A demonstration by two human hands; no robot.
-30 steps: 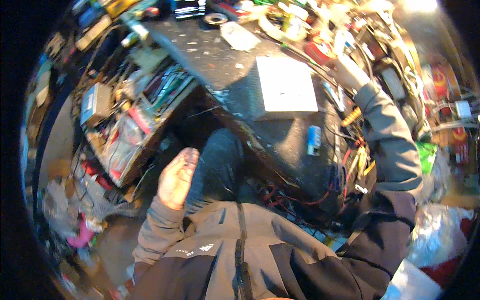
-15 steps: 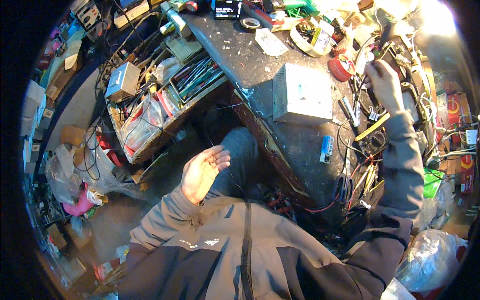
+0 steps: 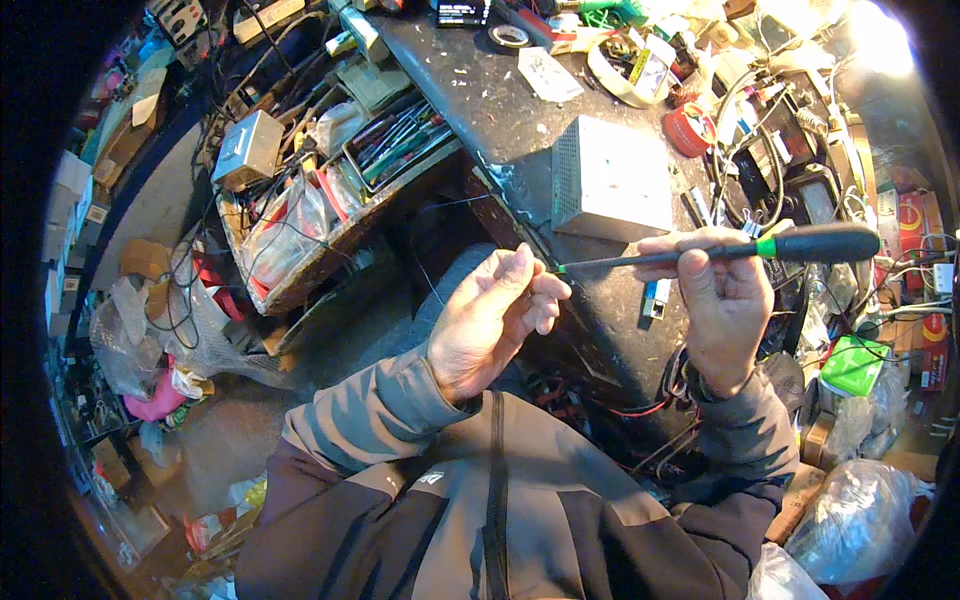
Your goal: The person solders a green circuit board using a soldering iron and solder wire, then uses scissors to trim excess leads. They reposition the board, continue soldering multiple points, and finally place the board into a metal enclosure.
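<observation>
My right hand holds a long screwdriver with a black and green handle, its shaft lying level and pointing left. Fingers grip it around the front of the handle and along the shaft. At the tip, which has a small green spot, my left hand has its thumb and curled fingers closed together. Whatever small thing sits between them is too small to make out. Just beyond the shaft, a perforated grey metal box stands on the dark workbench. A small blue-and-white block lies partly hidden below the shaft.
An open drawer full of tools and bags juts out at left, with a tray of screwdrivers. A red tape roll, a white ring-shaped piece and tangled cables crowd the bench's right side. A clear plastic bag lies lower right.
My right hand has come back from the cluttered right side of the bench, now with the screwdriver. My left hand has risen rightward to the screwdriver's tip, its fingers closing.
</observation>
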